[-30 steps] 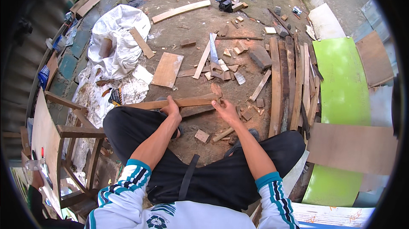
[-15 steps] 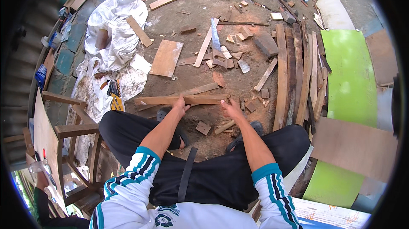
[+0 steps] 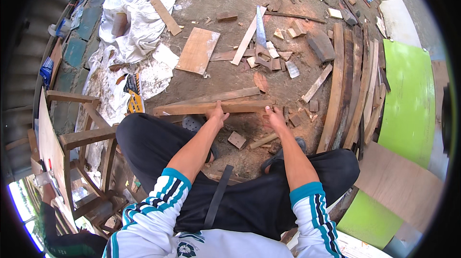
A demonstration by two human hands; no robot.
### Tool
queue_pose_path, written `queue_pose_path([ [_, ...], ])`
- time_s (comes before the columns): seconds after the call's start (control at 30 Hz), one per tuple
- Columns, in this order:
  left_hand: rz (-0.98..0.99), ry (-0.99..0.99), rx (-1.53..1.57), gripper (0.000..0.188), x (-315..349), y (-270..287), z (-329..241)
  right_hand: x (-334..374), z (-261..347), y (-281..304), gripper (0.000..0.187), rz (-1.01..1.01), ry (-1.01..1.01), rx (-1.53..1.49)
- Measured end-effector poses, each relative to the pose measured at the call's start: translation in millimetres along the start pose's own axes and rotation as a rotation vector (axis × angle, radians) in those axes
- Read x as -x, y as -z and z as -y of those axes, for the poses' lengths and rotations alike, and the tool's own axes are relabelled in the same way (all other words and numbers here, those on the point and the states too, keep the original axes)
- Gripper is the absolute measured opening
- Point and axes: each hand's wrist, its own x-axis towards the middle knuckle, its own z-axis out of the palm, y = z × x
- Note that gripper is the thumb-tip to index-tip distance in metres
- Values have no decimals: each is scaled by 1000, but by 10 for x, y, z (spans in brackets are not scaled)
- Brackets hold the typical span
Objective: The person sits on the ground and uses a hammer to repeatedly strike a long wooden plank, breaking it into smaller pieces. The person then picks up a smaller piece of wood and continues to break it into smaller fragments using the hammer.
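A brown wooden plank (image 3: pixel 247 106) lies crosswise in front of me, between my knees and the scattered wood. My left hand (image 3: pixel 217 115) is closed around it near its middle, the fingers over the top edge. At its right end my right hand (image 3: pixel 275 118) grips it, thumb on the upper side and the other fingers partly hidden. Another plank (image 3: pixel 235 94) rests just beyond, at a slight angle. Below, a small wooden block (image 3: pixel 236 139) and a short wood strip (image 3: pixel 264 141) lie on the ground between my feet.
A handsaw (image 3: pixel 261 37) lies among offcuts ahead, left of a dark block (image 3: pixel 321 45). Long boards (image 3: pixel 336 85) and a green sheet (image 3: pixel 408 99) line the right. On the left stand a wooden frame (image 3: pixel 89 138) and a white sack (image 3: pixel 137 13); another person's dark sleeve (image 3: pixel 72 244) shows there.
The view has shifted, so the surroundings ahead sit higher and farther right. Both hands keep hold of the plank, which now slants slightly upward to the right.
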Motion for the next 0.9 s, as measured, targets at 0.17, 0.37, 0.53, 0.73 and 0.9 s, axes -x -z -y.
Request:
queue_pose_path([
  [0.17,88,35,-247,56,-229,66,-43,-187,-86,-51,60,-51,-28,96],
  [0.37,-15,3,-780,53,-281,291,-76,-84,-54,-78,44,17,-56,224],
  [0.53,-7,-164,-1167,61,27,76,36,-205,-814,331,46,18,0,908],
  [0.73,104,-549,-1548,63,458,128,58,-56,-1008,324,41,138,-113,1004],
  [0.9,257,-838,-1749,81,692,33,-45,316,-688,355,46,18,-204,796],
])
